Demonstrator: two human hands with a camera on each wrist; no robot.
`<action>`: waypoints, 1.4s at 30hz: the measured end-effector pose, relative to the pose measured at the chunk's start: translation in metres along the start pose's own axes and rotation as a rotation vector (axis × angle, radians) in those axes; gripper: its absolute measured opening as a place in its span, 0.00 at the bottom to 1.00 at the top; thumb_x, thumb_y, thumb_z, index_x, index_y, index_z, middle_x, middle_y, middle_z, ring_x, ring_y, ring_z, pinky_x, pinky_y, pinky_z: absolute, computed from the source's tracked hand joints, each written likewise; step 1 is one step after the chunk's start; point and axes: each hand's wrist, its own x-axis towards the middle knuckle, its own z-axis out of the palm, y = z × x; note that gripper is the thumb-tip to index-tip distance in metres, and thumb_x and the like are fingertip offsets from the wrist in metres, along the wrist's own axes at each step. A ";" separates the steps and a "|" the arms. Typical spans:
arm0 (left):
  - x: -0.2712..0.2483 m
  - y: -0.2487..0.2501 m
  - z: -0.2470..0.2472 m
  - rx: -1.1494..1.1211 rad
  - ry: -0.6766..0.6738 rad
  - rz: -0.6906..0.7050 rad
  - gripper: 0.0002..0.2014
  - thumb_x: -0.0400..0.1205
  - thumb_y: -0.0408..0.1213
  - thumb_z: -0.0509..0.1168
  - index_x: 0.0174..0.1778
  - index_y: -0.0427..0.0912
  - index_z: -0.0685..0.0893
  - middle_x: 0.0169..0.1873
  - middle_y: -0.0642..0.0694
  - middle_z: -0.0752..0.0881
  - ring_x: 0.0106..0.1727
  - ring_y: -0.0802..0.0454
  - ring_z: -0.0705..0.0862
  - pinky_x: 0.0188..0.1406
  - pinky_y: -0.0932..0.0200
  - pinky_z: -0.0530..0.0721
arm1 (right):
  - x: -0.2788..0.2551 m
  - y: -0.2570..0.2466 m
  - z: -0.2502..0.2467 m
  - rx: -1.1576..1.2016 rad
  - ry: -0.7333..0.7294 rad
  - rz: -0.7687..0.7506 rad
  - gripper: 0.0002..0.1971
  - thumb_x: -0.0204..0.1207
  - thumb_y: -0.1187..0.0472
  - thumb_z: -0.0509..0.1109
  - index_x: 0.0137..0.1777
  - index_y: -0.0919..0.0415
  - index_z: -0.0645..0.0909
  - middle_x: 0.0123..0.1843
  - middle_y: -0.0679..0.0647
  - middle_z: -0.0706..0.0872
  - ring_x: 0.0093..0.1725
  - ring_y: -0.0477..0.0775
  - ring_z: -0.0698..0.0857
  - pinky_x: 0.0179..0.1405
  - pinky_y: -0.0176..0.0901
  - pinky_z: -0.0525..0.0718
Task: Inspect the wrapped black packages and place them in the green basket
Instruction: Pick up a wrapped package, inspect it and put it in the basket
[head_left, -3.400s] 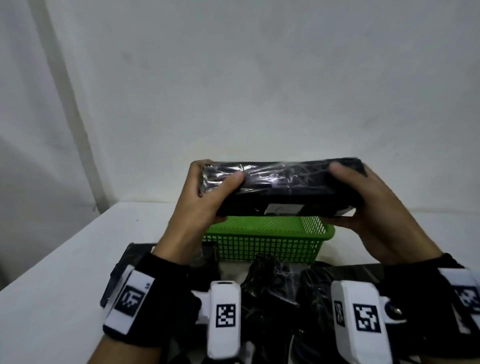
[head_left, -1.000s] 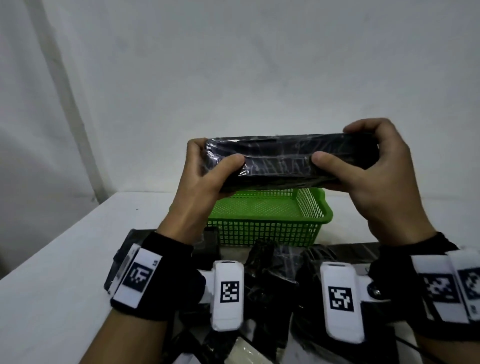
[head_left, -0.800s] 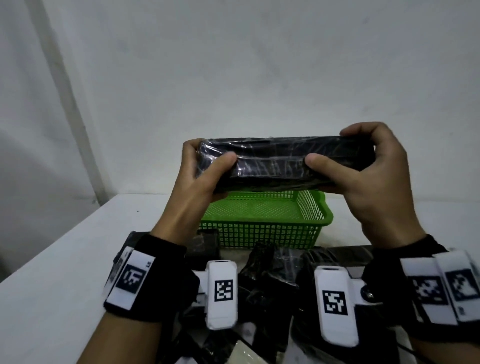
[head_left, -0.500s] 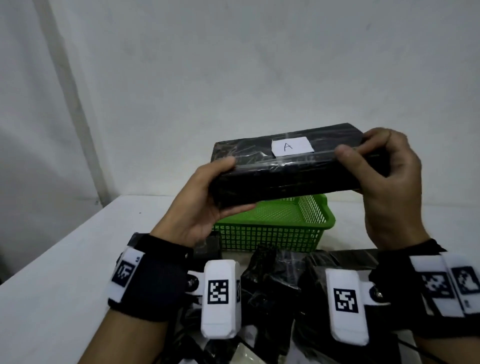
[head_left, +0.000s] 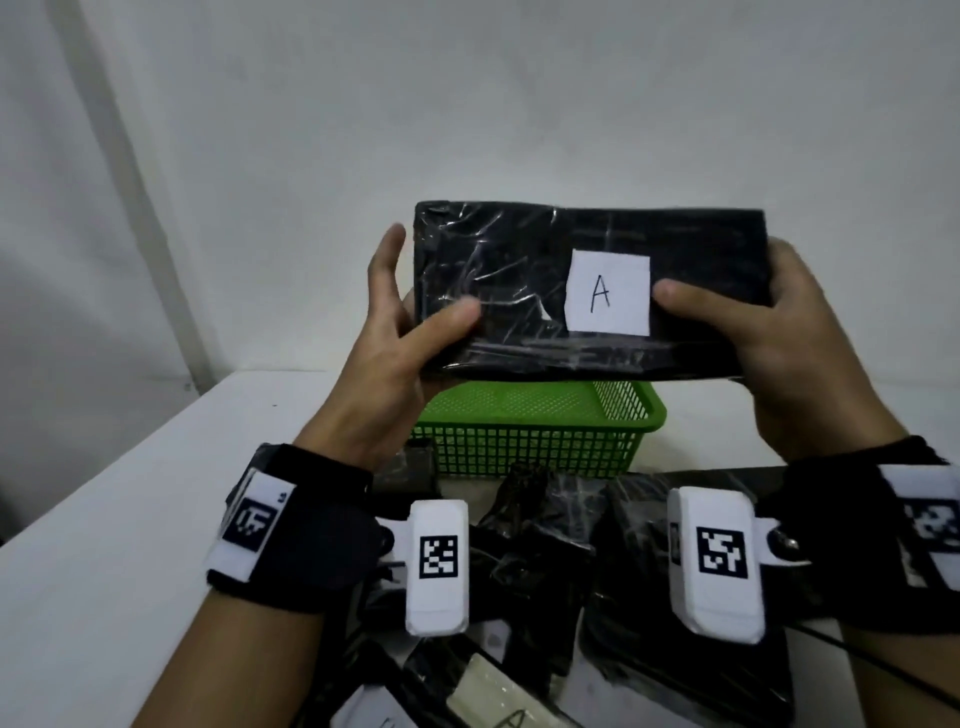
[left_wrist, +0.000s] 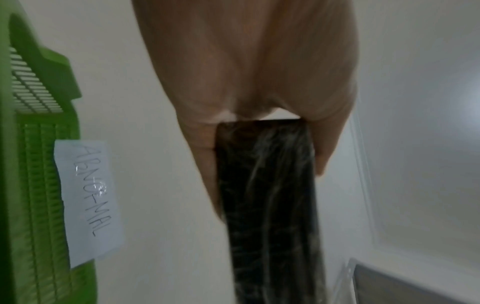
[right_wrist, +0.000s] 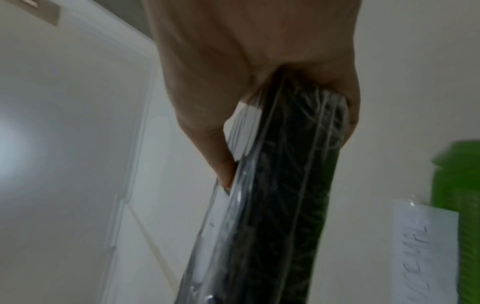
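Two hands' fingers grip black package (head_left: 519, 291): glossy crinkled wrap, white "A" label (head_left: 607, 293).

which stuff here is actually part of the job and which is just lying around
Part of the job:
- wrapped black package with the label marked A, held by the left hand and right hand
- green basket
- more wrapped black packages on the table

Just lying about:
- paper note reading ABNORMAL on the basket
- white table
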 end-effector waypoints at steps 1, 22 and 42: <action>-0.002 0.003 0.002 -0.058 -0.027 -0.032 0.32 0.82 0.49 0.65 0.83 0.50 0.67 0.59 0.49 0.90 0.61 0.46 0.88 0.56 0.44 0.89 | -0.001 -0.006 -0.002 -0.001 -0.006 -0.046 0.36 0.64 0.60 0.85 0.72 0.59 0.75 0.61 0.52 0.90 0.58 0.51 0.91 0.47 0.44 0.89; -0.014 0.015 0.030 0.021 -0.139 -0.156 0.35 0.76 0.65 0.52 0.74 0.49 0.79 0.65 0.45 0.88 0.64 0.47 0.88 0.49 0.48 0.91 | -0.006 -0.006 0.010 -0.460 -0.191 -0.138 0.47 0.66 0.26 0.68 0.85 0.26 0.54 0.88 0.46 0.65 0.87 0.49 0.63 0.82 0.66 0.69; -0.011 0.009 0.033 -0.013 -0.208 -0.189 0.37 0.82 0.67 0.46 0.78 0.44 0.73 0.76 0.31 0.74 0.77 0.28 0.73 0.66 0.15 0.72 | -0.023 -0.002 0.042 -0.167 -0.467 -0.321 0.45 0.62 0.51 0.75 0.77 0.55 0.55 0.78 0.62 0.69 0.75 0.56 0.79 0.64 0.42 0.84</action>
